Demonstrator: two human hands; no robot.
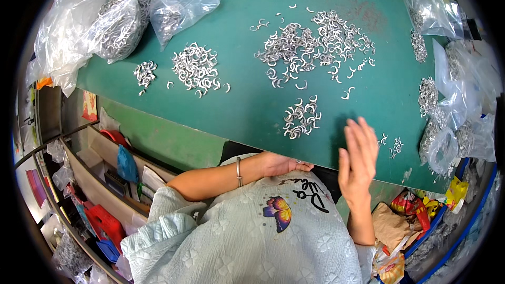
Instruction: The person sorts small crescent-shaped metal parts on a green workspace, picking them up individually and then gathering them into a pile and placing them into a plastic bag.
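My left hand (281, 164) rests at the near edge of the green table (236, 110), a metal bangle on its wrist. Its fingers are curled together, and a tiny silvery spot shows at them; what they hold, if anything, I cannot make out. Over the table's front part, my right hand (359, 158) is open, fingers stretched out and nothing in them. Nearest to both hands lies a small pile of silver crescent-shaped metal pieces (302, 118). Farther back spreads a large heap of the same crescents (294, 47). A few loose ones (396, 147) lie right of my right hand.
Two more piles, a medium one (195, 68) and a small one (144, 73), lie to the left. Clear plastic bags of crescents (118, 31) stand at the back left; other bags (455, 89) line the right edge. Below left are open compartments (87, 147) with a red case (105, 226).
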